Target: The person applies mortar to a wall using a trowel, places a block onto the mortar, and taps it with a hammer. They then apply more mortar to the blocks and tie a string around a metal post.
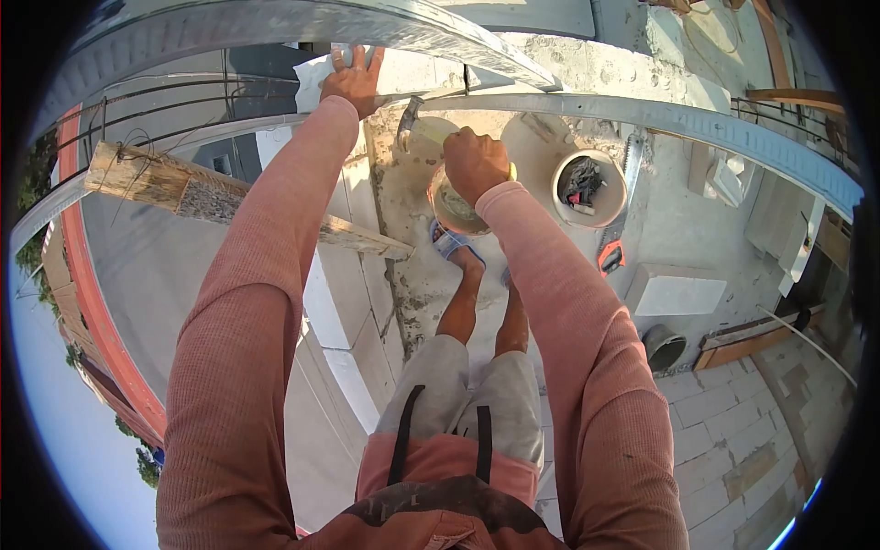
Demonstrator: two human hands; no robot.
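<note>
My left hand (353, 84) rests with fingers spread on a pale block (408, 71) at the top of the wall. The fingers of my right hand (477, 163) are wrapped round the handle of a hammer (408, 125). Its dark metal head points left, just below the block's edge and a metal rail (623, 108). Under my right hand stands a bucket (456, 206), partly hidden by the hand. To its right is a second bucket (560, 188) with dark tools or scraps inside.
A handsaw with an orange handle (611, 255) leans beside the second bucket. A loose white block (680, 291) and a dark round container (664, 347) lie on the floor. At left a wooden beam (215, 197) slants toward the wall. A metal stud (275, 27) crosses overhead.
</note>
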